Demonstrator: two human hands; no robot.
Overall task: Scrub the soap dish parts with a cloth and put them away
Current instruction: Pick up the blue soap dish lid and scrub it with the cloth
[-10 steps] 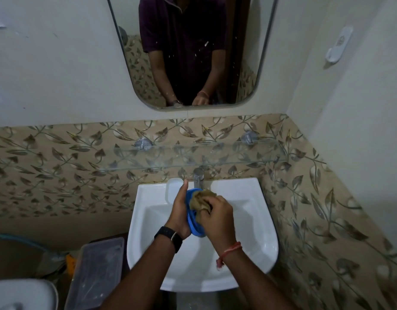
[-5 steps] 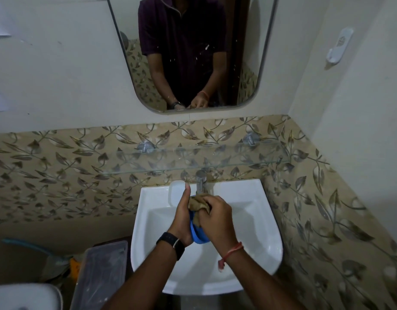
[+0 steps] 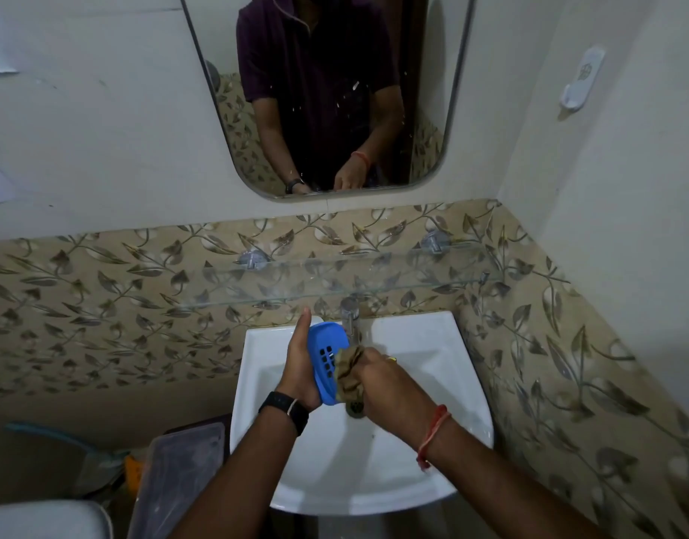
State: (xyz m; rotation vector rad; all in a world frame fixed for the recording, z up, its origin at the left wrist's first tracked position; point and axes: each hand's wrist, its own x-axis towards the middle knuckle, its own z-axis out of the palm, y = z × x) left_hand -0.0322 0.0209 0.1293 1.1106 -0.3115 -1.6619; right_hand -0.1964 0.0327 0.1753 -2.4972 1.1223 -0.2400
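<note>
My left hand [image 3: 299, 363] grips a blue slotted soap dish part [image 3: 326, 355] on edge above the white sink [image 3: 432, 383], thumb pointing up. A brown cloth [image 3: 348, 377] is bunched in my right hand [image 3: 389, 387] and pressed against the lower right side of the blue part, near the slots. Both hands hover over the basin, just in front of the tap [image 3: 350, 317]. The drain is mostly hidden under the cloth.
A glass shelf [image 3: 335, 282] runs along the patterned tiles above the tap, with a mirror [image 3: 327, 91] higher up. A clear plastic box [image 3: 176, 472] stands left of the sink. A white hook [image 3: 582, 79] hangs on the right wall.
The cloth has slid from the top of the blue part down to its lower right side, uncovering the slotted face. My right hand moved lower and to the right.
</note>
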